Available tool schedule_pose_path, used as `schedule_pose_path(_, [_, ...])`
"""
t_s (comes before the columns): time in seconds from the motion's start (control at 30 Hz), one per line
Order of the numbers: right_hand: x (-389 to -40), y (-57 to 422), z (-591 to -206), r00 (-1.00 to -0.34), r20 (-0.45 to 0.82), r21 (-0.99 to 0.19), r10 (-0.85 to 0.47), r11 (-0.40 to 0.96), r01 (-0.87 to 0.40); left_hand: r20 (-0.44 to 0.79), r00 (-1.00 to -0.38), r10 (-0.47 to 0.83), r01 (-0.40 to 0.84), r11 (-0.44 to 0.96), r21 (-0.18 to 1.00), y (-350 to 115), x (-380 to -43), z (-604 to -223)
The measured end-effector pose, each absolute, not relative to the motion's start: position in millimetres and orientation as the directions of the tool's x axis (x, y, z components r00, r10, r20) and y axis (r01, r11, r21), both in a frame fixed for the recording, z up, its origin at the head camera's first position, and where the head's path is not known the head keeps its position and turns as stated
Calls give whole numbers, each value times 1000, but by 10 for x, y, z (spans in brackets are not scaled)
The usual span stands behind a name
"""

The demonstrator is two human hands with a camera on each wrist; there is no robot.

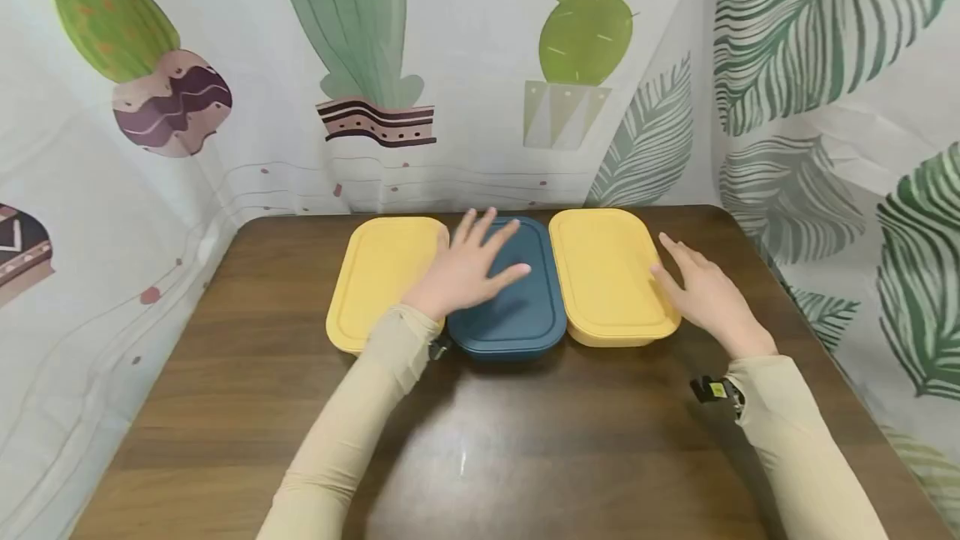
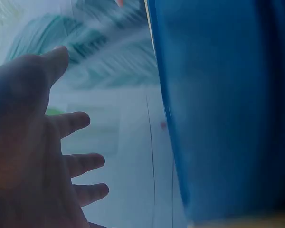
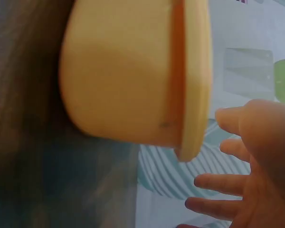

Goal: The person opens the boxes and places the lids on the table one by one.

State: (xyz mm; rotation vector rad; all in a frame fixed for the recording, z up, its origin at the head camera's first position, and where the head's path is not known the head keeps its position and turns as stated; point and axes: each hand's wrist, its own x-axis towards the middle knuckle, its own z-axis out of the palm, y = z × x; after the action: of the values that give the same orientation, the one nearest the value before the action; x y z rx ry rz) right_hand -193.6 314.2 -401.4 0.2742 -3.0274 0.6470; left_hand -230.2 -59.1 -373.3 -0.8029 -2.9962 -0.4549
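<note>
Three lidded rectangular food containers stand side by side at the far part of the table. The middle one is a dark blue container (image 1: 525,315), flanked by a left yellow container (image 1: 382,265) and a right yellow container (image 1: 607,273). Above the blue lid hovers my left hand (image 1: 465,269), fingers spread; the left wrist view shows a gap between that hand (image 2: 33,137) and the blue side. My right hand (image 1: 708,294) is at the right edge of the right yellow container, fingers extended. In the right wrist view, the hand (image 3: 256,166) appears apart from the yellow lid.
The brown wooden table (image 1: 540,448) reaches back to a white cloth (image 1: 480,48) printed with cacti and leaves. The cloth also hangs along both sides. A small black device (image 1: 712,390) is strapped at the right wrist.
</note>
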Motion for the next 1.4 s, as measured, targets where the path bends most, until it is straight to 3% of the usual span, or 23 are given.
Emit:
schedule_pose_path(0.57, [-1858,3115,-4202,-988,-79,-508,-131,858,-73,-60,-730,681,673,732,108,312,-1975,-3945])
schedule_pose_path(0.87, [-1830,3027,-4327,-994,-29,-571,-103,818,-68,-49,-703,709,707,705,64,393,-1896,-4123])
schedule_pose_path(1.4, [-1869,3206,-4313,-988,-6,-573,-153,810,-122,0,-621,783,783,621,30,468,-1818,-4106])
